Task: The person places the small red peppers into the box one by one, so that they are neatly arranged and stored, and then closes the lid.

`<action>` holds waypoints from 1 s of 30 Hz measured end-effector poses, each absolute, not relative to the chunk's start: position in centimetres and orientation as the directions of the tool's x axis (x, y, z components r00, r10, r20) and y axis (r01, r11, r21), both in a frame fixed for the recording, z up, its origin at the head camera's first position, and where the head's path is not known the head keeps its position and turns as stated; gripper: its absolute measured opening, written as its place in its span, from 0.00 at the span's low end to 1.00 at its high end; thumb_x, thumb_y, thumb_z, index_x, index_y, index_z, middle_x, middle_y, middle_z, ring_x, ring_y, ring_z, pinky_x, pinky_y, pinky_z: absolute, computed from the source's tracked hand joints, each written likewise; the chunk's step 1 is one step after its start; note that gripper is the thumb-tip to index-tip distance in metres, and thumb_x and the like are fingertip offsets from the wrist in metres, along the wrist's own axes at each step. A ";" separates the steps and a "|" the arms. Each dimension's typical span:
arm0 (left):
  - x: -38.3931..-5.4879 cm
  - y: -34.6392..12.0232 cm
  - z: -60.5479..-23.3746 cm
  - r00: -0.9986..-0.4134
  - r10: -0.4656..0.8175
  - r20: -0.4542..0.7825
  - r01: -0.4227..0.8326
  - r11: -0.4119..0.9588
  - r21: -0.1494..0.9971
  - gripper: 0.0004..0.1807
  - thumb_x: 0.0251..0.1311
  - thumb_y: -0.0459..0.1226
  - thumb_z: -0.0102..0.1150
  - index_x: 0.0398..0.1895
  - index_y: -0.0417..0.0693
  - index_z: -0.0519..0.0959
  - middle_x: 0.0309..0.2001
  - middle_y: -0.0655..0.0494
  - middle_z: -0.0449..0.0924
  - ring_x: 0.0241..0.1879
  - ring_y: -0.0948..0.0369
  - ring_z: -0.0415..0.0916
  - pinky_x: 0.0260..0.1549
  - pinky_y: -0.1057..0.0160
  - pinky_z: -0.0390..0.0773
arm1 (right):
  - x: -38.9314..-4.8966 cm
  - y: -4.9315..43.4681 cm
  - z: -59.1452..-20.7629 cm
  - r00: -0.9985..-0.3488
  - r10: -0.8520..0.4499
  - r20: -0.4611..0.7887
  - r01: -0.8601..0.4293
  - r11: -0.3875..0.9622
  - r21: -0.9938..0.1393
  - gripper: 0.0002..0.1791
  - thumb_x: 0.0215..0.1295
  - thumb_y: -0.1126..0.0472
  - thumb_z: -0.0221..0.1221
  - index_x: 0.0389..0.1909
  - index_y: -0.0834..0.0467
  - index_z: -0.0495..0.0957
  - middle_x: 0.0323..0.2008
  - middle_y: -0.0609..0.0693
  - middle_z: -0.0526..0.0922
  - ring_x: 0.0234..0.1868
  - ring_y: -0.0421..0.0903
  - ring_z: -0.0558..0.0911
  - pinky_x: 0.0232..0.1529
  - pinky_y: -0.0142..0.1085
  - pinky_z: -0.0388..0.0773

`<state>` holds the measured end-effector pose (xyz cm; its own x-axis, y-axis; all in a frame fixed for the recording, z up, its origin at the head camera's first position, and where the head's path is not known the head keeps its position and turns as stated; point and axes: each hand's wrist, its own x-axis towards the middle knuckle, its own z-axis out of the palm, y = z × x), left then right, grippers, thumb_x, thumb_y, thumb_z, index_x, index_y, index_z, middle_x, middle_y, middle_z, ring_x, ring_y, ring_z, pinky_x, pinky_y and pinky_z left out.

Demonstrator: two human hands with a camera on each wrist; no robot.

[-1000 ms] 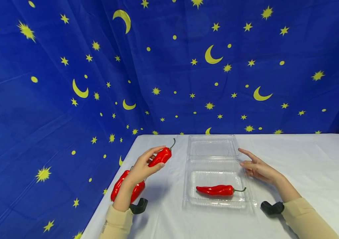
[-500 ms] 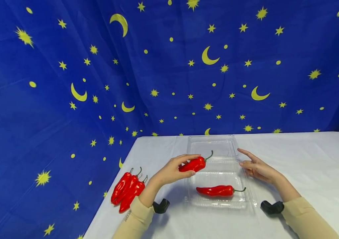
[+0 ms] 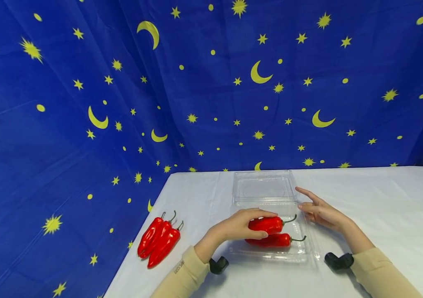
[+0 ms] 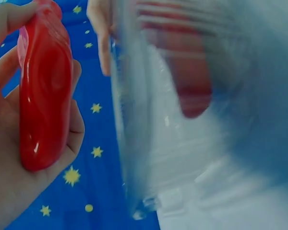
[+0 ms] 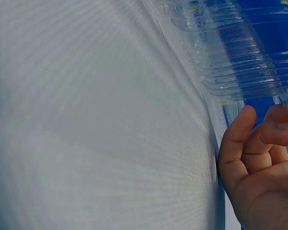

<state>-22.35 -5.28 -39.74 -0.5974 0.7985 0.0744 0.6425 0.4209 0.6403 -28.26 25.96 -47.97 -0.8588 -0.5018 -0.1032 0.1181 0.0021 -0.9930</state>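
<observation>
My left hand (image 3: 238,225) grips a red pepper (image 3: 269,224) over the base of a clear plastic clamshell box (image 3: 297,257). The left wrist view shows the held pepper (image 4: 47,96) lying along the palm between thumb and fingers. Just in front of it a second red pepper (image 3: 279,241) lies in the base, its stem pointing right; my left hand partly hides it. Whether the held pepper touches the base, I cannot tell. Beside the box's right edge is my right hand (image 3: 323,213), index finger stretched out and the other fingers loosely bent, holding nothing.
Three red peppers (image 3: 160,241) lie side by side on the white tablecloth (image 3: 204,194) at the left. The box's lid (image 3: 263,186) is folded back behind its base. A blue curtain (image 3: 211,91) with stars and moons stands behind and left.
My left hand has carried the pepper rightward and down from beside the box to over its base, uncovering the peppers at the left. My right hand has stayed put.
</observation>
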 end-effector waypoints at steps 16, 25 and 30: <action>-22.3 -3.5 -42.2 -0.511 0.859 0.005 0.752 0.445 0.487 0.29 0.60 0.42 0.62 0.65 0.54 0.69 0.59 0.60 0.72 0.56 0.72 0.66 0.53 0.73 0.63 | -28.3 26.1 -48.0 -0.852 -0.517 -0.087 0.107 -0.009 -0.994 0.43 0.69 0.63 0.52 0.74 0.54 0.34 0.27 0.49 0.66 0.24 0.42 0.66 0.26 0.32 0.66; -22.3 -3.3 -42.9 -0.463 0.886 0.006 0.806 0.418 0.419 0.29 0.60 0.43 0.61 0.65 0.55 0.69 0.56 0.62 0.74 0.53 0.74 0.65 0.52 0.75 0.61 | -28.2 26.0 -47.9 -0.850 -0.518 -0.097 0.113 0.001 -0.994 0.43 0.69 0.63 0.52 0.74 0.54 0.34 0.27 0.49 0.66 0.24 0.42 0.66 0.27 0.32 0.66; -22.0 -3.3 -42.8 -0.487 0.874 -0.008 0.796 0.447 0.409 0.28 0.60 0.45 0.61 0.65 0.60 0.69 0.53 0.62 0.72 0.51 0.72 0.64 0.49 0.76 0.61 | -28.2 26.0 -47.8 -0.849 -0.520 -0.096 0.114 -0.002 -0.994 0.42 0.69 0.63 0.52 0.74 0.54 0.34 0.27 0.49 0.66 0.24 0.42 0.66 0.27 0.32 0.66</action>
<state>-21.99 -3.31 -42.80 -0.4867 0.8736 -0.0080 0.7958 0.4471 0.4085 -28.19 26.01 -47.84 -0.8486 -0.5203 -0.0957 0.1135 -0.0024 -0.9935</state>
